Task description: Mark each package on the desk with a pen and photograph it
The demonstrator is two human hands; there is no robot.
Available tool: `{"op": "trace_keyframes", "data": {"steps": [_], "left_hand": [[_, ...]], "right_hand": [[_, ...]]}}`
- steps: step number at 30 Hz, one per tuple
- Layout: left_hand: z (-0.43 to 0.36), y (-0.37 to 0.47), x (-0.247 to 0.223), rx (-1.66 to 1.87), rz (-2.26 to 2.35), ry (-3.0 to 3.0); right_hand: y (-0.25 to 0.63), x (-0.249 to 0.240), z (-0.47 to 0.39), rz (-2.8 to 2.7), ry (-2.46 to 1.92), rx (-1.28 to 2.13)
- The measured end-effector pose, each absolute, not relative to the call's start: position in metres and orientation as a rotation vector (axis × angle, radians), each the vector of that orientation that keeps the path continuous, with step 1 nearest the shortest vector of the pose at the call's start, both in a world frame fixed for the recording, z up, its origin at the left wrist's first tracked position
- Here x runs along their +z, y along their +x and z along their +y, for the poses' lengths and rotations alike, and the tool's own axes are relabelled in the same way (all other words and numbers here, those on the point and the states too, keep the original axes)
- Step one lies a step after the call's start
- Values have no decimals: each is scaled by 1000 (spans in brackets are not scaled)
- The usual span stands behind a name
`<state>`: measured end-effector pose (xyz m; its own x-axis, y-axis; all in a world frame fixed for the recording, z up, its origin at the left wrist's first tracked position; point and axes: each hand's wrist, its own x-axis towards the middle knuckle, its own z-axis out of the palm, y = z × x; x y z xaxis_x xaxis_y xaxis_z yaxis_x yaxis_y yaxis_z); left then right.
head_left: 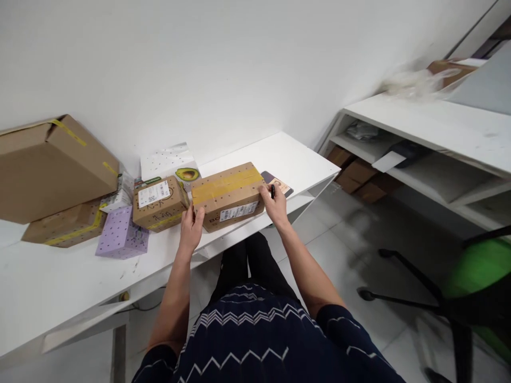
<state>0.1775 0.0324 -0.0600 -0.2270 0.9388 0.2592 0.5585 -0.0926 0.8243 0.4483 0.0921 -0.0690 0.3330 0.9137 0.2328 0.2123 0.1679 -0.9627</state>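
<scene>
A long cardboard box [228,186] with yellow tape along its top and a white label [238,211] on its near side lies at the front edge of the white table. My left hand [191,227] holds its left end, with the thumb at the near corner. At the right end, my right hand [276,206] grips the box and also has a black pen [272,191] between its fingers. Partly behind that hand lies a dark flat item with a picture on it [282,184]; its kind is unclear.
To the left are a smaller labelled carton [159,205], a lilac box [120,234] and a large brown carton [56,165] on a taped box. An avocado-print box [167,159] stands by the wall. A shelf unit [423,127] and a green chair [479,266] are right.
</scene>
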Motion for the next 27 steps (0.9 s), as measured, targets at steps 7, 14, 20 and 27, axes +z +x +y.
{"op": "trace_keyframes", "data": {"steps": [7,14,20,27], "left_hand": [[35,187,-66,1398,1902,1630],[29,215,-58,1623,1811,2218],[31,226,-60,1375,1919,2418],[37,223,-58,1317,1946,2442]], "right_hand": [[443,-71,94,-1113,-1348,732],[442,-78,92,-1020,-1293,772],[441,-70,88,-1045,-1341,771],[443,-72,93,-1138,-1334,715]]}}
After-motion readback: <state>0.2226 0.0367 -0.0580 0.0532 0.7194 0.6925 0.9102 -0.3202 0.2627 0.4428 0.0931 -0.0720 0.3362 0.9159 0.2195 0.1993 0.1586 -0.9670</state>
